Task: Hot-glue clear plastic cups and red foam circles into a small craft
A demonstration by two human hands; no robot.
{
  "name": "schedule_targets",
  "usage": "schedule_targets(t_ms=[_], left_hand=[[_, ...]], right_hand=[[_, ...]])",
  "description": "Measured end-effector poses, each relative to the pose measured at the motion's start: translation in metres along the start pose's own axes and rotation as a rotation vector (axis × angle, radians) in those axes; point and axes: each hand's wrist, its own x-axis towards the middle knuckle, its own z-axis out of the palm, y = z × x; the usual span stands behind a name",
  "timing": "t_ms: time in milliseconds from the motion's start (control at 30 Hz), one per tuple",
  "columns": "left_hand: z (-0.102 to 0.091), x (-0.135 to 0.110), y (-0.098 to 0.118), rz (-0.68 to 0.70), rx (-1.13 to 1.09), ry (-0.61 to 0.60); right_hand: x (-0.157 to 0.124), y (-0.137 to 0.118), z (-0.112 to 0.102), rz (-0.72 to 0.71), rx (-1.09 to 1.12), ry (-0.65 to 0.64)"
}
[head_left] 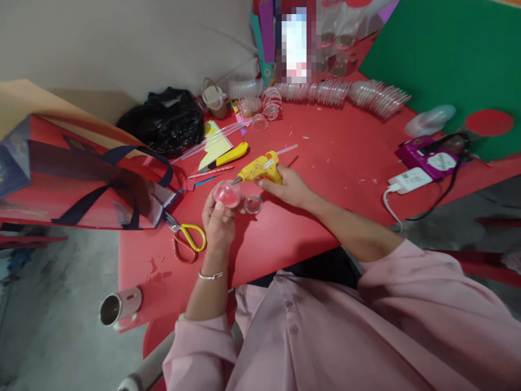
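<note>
Head view shows two hands working above a red surface (325,163). The left hand (220,220) pinches a clear plastic dish (227,196) between the thumb and the fingers, near the front edge of the surface. The right hand (291,187) is closed around the handle of a yellow glue gun (257,168), and its nozzle points to the dish; whether the tip touches it, I cannot tell. From the back of the gun comes out a clear glue stick (288,149). Just beside the left fingers is a small round lid (253,205). Scissors (184,231) lie to the left of this hand, and a yellow cutter (232,156) lies beyond the dish.
</note>
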Motion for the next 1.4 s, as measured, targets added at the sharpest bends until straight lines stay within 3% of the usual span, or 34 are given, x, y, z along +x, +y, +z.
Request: schedule_targets(t_ms=[467,1400], left_hand=[[0.001,0.004,0.009,-0.304,-0.130,0.036],[0.003,0.008,0.017,-0.541,-0.127,-0.026]], right_hand=[[-0.002,-0.008,-0.001,0.000,-0.015,-0.016],[-0.003,-0.004,0.001,-0.003,-0.016,-0.044]])
